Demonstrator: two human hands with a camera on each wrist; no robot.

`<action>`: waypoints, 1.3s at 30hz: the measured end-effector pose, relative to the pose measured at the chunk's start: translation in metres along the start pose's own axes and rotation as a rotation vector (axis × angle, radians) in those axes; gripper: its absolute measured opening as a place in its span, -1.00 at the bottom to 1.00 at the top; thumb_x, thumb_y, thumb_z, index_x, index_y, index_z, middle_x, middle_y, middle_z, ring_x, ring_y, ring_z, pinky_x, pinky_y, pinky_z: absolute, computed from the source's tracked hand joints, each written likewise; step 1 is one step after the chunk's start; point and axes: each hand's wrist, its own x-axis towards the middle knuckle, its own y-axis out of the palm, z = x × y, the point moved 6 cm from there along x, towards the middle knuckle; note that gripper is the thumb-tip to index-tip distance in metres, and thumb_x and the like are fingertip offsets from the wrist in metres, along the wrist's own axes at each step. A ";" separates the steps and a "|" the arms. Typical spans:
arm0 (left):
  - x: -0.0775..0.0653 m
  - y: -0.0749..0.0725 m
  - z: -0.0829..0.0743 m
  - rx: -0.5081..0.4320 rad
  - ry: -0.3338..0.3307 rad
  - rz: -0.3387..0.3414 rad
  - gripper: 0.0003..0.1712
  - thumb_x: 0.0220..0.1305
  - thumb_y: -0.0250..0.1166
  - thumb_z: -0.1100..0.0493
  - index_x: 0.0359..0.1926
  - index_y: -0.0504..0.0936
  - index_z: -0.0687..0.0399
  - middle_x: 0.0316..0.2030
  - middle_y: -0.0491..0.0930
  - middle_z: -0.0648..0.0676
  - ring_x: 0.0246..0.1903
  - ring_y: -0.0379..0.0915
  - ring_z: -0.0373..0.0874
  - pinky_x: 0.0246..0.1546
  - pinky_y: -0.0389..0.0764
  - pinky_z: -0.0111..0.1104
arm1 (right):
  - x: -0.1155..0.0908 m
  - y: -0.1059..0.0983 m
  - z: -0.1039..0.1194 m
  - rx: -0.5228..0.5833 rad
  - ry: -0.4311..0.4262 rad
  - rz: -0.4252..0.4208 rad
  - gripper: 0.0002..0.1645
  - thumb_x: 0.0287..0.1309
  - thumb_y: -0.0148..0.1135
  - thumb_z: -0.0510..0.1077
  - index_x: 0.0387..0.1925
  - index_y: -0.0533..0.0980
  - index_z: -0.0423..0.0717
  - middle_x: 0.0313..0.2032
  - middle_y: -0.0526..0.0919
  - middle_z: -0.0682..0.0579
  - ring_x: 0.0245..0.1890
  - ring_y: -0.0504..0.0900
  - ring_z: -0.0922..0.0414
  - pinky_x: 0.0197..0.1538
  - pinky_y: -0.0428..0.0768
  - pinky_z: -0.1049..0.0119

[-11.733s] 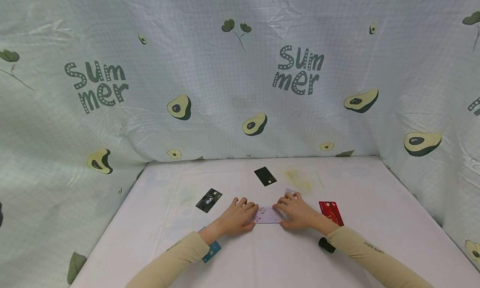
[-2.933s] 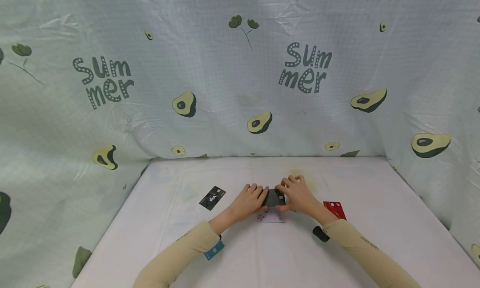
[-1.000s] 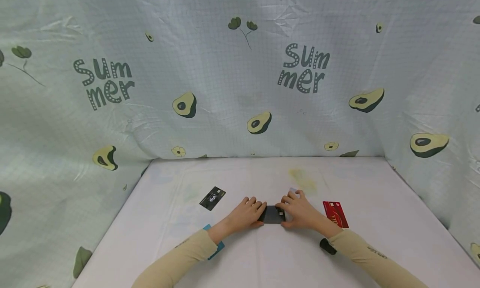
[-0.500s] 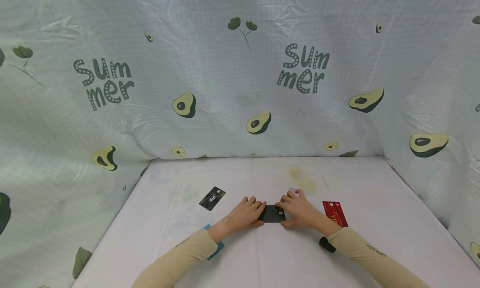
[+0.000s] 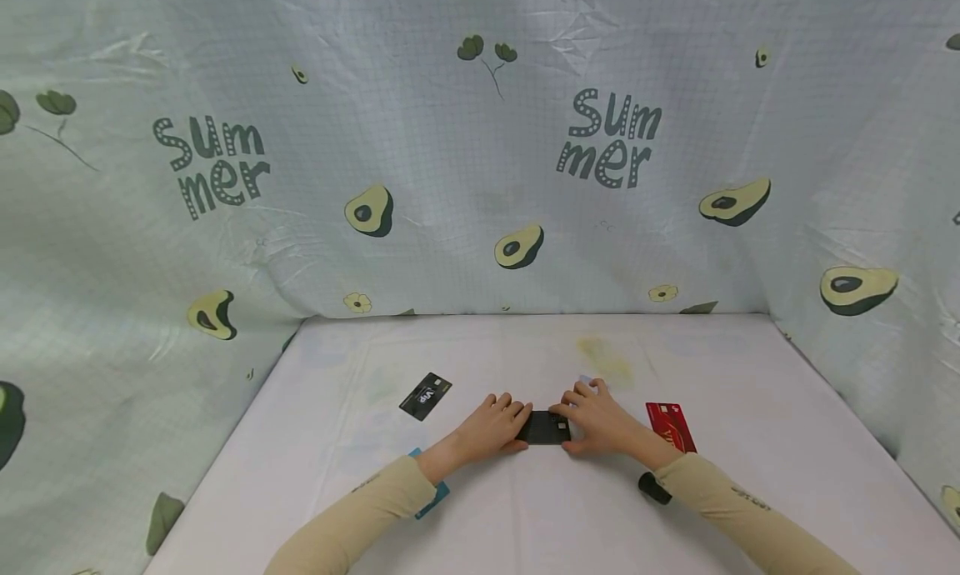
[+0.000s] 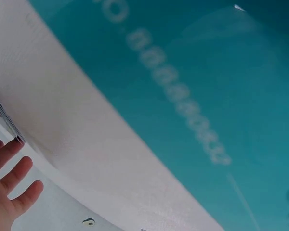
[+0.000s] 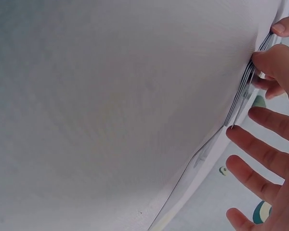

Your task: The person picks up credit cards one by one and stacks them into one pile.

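Note:
At the middle of the table my left hand (image 5: 486,425) and right hand (image 5: 596,421) hold a black bank card (image 5: 546,427) by its left and right ends. Thumbs sit at the near edge, fingers at the far side. In the right wrist view the edge of a stack of several cards (image 7: 238,96) shows, lying flat on the cloth. The right thumb (image 7: 267,60) touches the stack's near side and a fingertip its end corner. Fingers of the left hand (image 6: 9,178) reach the stack's end in the left wrist view. Lower cards are hidden from above.
A black VIP card (image 5: 425,396) lies back left, a red card (image 5: 670,425) beside the right forearm. A blue card (image 5: 432,502) is partly under the left sleeve and fills the left wrist view. Behind the right hand a pale card (image 5: 585,380) peeks out.
The black card, at the back of the table earlier, was brought toward me by both hands and now covers the lilac card. Over the last second hands and card have hardly moved.

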 end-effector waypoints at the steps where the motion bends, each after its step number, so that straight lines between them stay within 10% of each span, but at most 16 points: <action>1: 0.000 0.000 0.000 -0.001 0.000 0.003 -0.34 0.21 -0.06 -0.27 0.17 0.36 0.05 -0.04 0.51 -0.03 -0.09 0.39 -0.16 -0.11 0.43 -0.33 | 0.000 0.000 0.000 0.006 -0.002 0.000 -0.39 -0.25 0.27 0.29 -0.10 0.49 0.15 -0.29 0.50 0.14 -0.24 0.34 0.14 -0.12 0.28 -0.03; 39: 0.002 -0.003 0.002 -0.035 -0.008 -0.017 -0.31 0.17 -0.02 -0.29 0.17 0.36 0.06 -0.06 0.50 -0.02 -0.13 0.36 -0.14 -0.16 0.41 -0.30 | -0.005 -0.009 -0.001 0.055 -0.018 -0.018 -0.39 -0.26 0.30 0.27 -0.10 0.49 0.14 -0.27 0.52 0.13 -0.22 0.34 0.13 -0.12 0.29 -0.02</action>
